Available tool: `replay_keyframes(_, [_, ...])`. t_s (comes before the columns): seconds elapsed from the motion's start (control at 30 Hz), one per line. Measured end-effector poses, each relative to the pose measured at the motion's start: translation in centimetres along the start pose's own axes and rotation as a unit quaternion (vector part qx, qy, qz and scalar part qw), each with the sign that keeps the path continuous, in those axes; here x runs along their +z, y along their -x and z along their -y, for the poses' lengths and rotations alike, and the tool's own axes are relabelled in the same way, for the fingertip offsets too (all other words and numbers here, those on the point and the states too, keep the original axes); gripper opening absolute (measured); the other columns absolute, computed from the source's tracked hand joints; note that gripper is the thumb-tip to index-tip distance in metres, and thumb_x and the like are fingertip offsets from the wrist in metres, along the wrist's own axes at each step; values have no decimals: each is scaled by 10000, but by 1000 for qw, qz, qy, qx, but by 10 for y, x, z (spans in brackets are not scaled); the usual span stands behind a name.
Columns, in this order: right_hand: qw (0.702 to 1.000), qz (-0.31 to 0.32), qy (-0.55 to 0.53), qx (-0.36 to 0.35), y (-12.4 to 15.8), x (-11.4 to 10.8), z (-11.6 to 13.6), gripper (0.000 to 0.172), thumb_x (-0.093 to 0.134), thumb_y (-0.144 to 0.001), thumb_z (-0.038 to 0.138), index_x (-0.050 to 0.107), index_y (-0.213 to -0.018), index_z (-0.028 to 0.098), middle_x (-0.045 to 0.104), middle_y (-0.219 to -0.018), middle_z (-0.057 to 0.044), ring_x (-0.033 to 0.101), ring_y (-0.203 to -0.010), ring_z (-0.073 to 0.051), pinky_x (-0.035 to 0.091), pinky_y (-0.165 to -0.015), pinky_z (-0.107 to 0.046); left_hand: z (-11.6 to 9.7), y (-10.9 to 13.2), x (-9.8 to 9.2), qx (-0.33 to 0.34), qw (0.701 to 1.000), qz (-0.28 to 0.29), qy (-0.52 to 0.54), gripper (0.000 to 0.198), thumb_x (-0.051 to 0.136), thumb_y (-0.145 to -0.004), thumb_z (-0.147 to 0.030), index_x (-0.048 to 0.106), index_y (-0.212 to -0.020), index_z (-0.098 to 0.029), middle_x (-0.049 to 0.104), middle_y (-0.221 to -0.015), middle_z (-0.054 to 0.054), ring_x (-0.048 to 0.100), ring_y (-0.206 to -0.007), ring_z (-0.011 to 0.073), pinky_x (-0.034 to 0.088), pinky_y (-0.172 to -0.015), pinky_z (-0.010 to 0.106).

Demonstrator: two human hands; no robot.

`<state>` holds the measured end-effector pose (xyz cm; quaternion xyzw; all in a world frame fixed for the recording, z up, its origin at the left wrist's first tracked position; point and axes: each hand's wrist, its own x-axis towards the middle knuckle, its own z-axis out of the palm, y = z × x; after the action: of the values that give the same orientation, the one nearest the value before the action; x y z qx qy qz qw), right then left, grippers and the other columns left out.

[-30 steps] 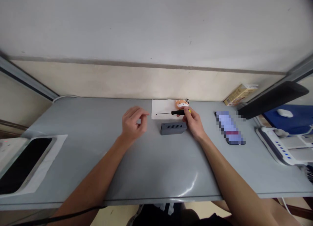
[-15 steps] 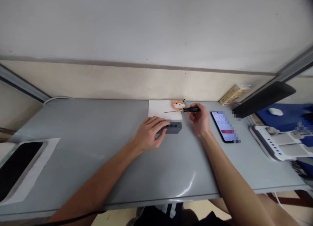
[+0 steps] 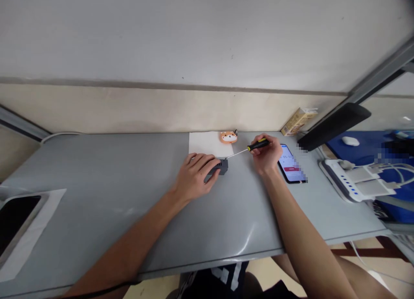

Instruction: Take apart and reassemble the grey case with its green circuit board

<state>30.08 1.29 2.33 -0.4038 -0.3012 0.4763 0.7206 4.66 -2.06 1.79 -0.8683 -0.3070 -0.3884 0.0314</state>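
My left hand point(image 3: 196, 176) is wrapped over a dark grey box with slotted vents point(image 3: 223, 166), which rests on the desk. Its fingers hide much of the box's left part. In my right hand point(image 3: 268, 153) I grip a black and yellow screwdriver point(image 3: 258, 144) by the handle. The thin shaft slants down to the left, and its tip is at the box's top right end; whether it sits in a hole there is too small to tell. Behind the box lies a white sheet of paper point(image 3: 203, 143), with an orange dog-face case point(image 3: 228, 137) on its right part.
A lit phone point(image 3: 293, 167) lies just right of my right hand. Farther right are a white charging station point(image 3: 344, 180), a long black object point(image 3: 336, 124) and a small yellow box point(image 3: 298, 121). At the left, a dark-screened device point(image 3: 17, 215) lies on paper.
My right hand has tilted the screwdriver, bringing its tip from above the paper down to the box's right end. My left hand still holds the box. The view has shifted slightly right.
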Motion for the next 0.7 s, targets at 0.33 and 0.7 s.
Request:
replay_keyframes(0.33, [1000, 6, 9, -12, 2, 2, -1, 234, 565, -800, 424, 571, -696, 214, 521, -701, -3, 384, -501, -88, 256, -418, -256, 0, 0, -1, 14, 999, 16, -25, 291, 629, -945, -187, 652, -1233, -222, 744, -1104, 61, 677, -976, 227, 463, -890, 396])
replay_keyframes(0.7, [999, 20, -7, -32, 2, 3, 6, 227, 585, -780, 389, 610, -669, 193, 469, -669, 6, 380, -512, -82, 240, -404, -209, -4, -1, -1, 0, 999, 41, -29, 287, 582, -962, -183, 652, -1238, -215, 734, -1097, 56, 664, -973, 219, 468, -896, 403])
